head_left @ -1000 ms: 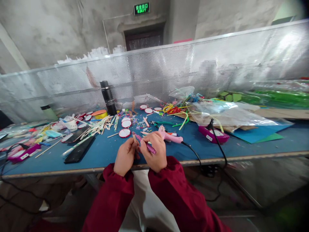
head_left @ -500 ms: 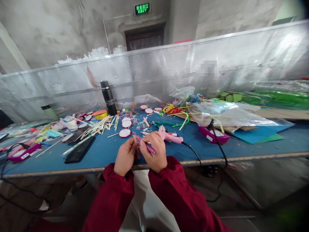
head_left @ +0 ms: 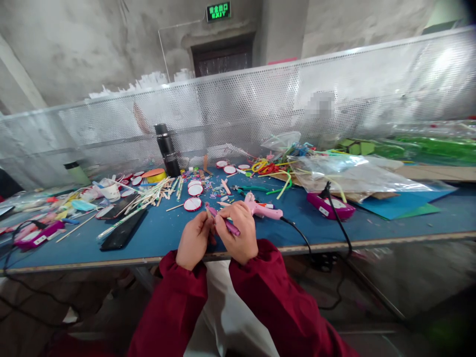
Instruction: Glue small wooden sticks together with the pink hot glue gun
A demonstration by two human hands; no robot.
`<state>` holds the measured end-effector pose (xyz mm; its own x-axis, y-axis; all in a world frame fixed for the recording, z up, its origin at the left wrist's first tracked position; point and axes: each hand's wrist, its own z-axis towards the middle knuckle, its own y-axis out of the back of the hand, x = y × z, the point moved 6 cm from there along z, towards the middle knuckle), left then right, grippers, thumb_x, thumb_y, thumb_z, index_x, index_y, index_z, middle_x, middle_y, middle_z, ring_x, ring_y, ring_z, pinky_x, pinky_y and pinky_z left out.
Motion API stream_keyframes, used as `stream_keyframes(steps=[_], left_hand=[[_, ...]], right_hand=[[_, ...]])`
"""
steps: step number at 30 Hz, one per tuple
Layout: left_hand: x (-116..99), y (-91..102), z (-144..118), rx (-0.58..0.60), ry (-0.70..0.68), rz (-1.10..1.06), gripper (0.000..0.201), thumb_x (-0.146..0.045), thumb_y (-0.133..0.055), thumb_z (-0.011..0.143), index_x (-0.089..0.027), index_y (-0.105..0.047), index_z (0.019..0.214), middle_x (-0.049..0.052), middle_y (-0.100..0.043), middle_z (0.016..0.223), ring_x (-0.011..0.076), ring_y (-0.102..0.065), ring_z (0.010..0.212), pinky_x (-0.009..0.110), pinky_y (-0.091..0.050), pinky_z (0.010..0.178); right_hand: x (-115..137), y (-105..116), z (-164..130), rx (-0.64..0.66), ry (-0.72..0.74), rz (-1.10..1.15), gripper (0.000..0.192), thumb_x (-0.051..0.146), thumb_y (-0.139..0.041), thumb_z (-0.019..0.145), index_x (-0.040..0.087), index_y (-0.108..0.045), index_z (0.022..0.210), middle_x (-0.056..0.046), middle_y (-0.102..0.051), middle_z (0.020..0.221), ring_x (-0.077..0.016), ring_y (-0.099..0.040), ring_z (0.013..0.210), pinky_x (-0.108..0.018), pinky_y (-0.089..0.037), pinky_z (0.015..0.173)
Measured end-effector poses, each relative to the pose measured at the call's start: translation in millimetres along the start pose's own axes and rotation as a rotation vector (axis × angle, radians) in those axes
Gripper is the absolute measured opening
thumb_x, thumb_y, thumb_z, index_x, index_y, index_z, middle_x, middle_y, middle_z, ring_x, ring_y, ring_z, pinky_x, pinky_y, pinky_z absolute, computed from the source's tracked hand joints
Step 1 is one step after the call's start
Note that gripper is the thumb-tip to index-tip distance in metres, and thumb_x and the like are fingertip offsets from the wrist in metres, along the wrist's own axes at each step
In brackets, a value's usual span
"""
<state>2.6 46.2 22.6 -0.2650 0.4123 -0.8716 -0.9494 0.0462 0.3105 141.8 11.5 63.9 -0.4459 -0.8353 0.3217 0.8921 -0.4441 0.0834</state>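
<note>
Pen, purple and partly covered by fingers, is clasped in the right hand, just left of the pink glue gun and a little nearer the wearer. Farther left of the glue gun, the left hand pinches a small pale stick between thumb and fingers, its top poking up. Both hands are closed on what they hold, side by side; whether the pen's tip touches the stick is hidden. Dark red sleeves cover both wrists, on the wearer's side of the glue gun.

The glue gun lies on the blue table, its black cord trailing off to its right. Just beyond it is a green-handled tool. Left of the glue gun, past the left hand's fingertips, lies a white disc with a red rim, with similar ones behind. Farther left come a heap of thin sticks and a black phone; a black bottle stands upright, left of and beyond the glue gun. To its right sits a purple device, and beyond that a clear plastic bag. Well behind the glue gun runs a perforated metal screen.
</note>
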Motion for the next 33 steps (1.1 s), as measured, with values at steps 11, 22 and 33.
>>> stream_keyframes(steps=[11,22,33], left_hand=[[3.6,0.7,-0.2,0.003,0.009,0.028,0.035,-0.047,-0.049,0.103,-0.021,-0.054,0.082,-0.004,-0.059,0.059,0.0128,-0.054,0.052,0.024,-0.04,0.054],[6.6,-0.5,0.8,0.021,-0.003,0.028,0.033,-0.048,-0.048,0.104,-0.021,-0.054,0.085,-0.005,-0.057,0.06,0.013,-0.054,0.052,0.024,-0.04,0.053],[5.9,-0.7,0.4,0.018,-0.001,0.02,0.033,-0.047,-0.048,0.104,-0.021,-0.054,0.083,-0.004,-0.058,0.059,0.0125,-0.054,0.051,0.023,-0.04,0.054]], right_hand=[[-3.9,-0.3,-3.3,-0.011,-0.016,0.0,0.019,0.011,-0.059,0.091,0.025,-0.054,0.078,0.001,-0.065,0.073,-0.0183,-0.06,0.071,-0.042,-0.046,0.081],[-2.8,-0.5,-2.6,-0.004,0.0,0.001,0.018,0.013,-0.059,0.093,0.025,-0.054,0.08,0.001,-0.066,0.074,-0.0182,-0.061,0.071,-0.041,-0.046,0.081],[-1.7,1.0,-2.0,-0.014,-0.008,-0.006,0.019,0.012,-0.059,0.092,0.025,-0.053,0.079,0.001,-0.066,0.074,-0.0182,-0.061,0.071,-0.041,-0.046,0.081]])
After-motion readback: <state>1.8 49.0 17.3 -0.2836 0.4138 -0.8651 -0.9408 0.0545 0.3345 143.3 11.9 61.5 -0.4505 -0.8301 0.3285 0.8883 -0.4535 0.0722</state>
